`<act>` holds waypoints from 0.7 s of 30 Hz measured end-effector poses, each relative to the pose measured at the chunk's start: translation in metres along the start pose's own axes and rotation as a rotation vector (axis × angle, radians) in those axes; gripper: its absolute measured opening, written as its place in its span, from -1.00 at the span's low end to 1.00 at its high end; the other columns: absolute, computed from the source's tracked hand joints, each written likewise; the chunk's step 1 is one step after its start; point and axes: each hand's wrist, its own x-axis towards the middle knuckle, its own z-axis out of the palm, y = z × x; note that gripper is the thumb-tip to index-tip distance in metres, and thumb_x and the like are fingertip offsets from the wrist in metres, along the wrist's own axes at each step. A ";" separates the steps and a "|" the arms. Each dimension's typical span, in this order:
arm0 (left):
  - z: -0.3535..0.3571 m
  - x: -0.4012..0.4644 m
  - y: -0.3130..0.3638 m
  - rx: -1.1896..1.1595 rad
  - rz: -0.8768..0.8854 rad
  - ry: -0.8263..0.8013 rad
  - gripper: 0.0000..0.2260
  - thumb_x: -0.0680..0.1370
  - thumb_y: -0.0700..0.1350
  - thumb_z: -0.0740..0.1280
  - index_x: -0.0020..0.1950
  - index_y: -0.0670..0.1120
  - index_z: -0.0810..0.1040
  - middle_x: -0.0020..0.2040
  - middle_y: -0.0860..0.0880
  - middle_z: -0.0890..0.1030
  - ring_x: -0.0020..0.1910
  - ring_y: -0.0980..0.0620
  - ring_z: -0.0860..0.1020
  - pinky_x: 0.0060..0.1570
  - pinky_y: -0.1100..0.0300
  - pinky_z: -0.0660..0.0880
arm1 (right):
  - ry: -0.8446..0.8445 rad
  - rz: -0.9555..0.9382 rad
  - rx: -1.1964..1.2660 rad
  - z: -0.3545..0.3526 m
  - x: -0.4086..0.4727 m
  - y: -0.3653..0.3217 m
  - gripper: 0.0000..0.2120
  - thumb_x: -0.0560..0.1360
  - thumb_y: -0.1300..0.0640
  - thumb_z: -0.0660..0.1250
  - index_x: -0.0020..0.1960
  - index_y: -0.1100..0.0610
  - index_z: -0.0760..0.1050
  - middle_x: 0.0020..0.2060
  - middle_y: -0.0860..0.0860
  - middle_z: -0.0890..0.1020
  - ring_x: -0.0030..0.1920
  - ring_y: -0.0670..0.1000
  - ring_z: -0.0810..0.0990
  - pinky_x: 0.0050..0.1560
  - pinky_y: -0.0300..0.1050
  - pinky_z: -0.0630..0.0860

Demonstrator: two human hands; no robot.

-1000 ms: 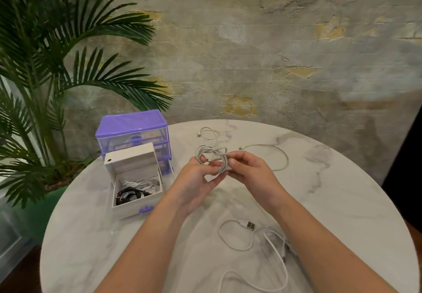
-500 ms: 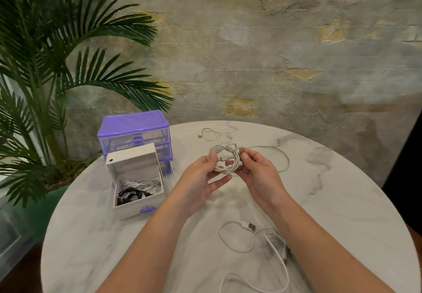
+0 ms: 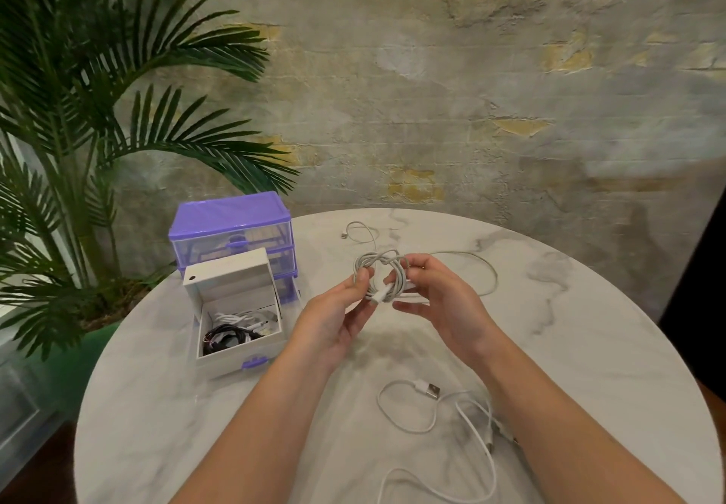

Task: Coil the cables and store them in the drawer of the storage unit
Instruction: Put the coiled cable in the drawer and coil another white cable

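Note:
A white cable coil (image 3: 379, 273) hangs in the air above the table's middle. My left hand (image 3: 338, 317) pinches its left side with thumb and forefinger, and my right hand (image 3: 440, 297) holds its right side. The cable's loose tail (image 3: 481, 271) trails onto the table behind my right hand. The purple storage unit (image 3: 231, 228) stands at the table's left. In front of it sits its pulled-out white drawer (image 3: 235, 350), holding coiled black and white cables (image 3: 231, 328).
A white USB cable (image 3: 416, 405) lies loose on the marble table (image 3: 589, 346) near me, partly under my right forearm. A palm plant (image 3: 78, 130) stands left of the table. A rough plaster wall rises behind.
Both hands have turned the coil and spread it open into a wider loop; the coil sits slightly further right than a second ago.

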 end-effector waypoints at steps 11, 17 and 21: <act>0.005 -0.001 -0.005 -0.011 0.066 -0.015 -0.93 0.54 -0.16 0.37 -0.03 -0.13 0.64 -0.22 0.06 0.70 -0.13 0.12 0.63 -0.23 0.36 0.58 | 0.136 0.044 -0.006 0.010 0.000 0.003 -0.59 0.37 0.29 0.52 0.16 0.25 0.47 -0.10 0.11 0.57 -0.22 0.09 0.64 -0.10 0.00 0.64; 0.004 0.002 -0.003 0.122 -0.037 -0.044 -0.91 0.56 -0.22 0.31 -0.02 -0.20 0.58 -0.10 -0.13 0.58 -0.13 -0.04 0.58 -0.10 0.12 0.63 | 0.234 0.114 0.027 0.005 0.002 0.001 -0.59 0.39 0.33 0.49 0.21 0.25 0.50 -0.31 0.11 0.65 -0.36 0.06 0.62 -0.21 -0.09 0.60; 0.004 0.001 -0.003 0.395 -0.030 -0.071 -0.83 0.52 0.03 0.33 -0.16 -0.05 0.55 -0.20 0.00 0.57 -0.19 0.04 0.56 -0.04 0.07 0.59 | 0.244 0.106 -0.197 0.003 0.003 0.004 -0.48 0.42 0.32 0.46 0.35 0.19 0.43 -0.38 0.12 0.60 -0.41 0.02 0.58 -0.28 -0.13 0.60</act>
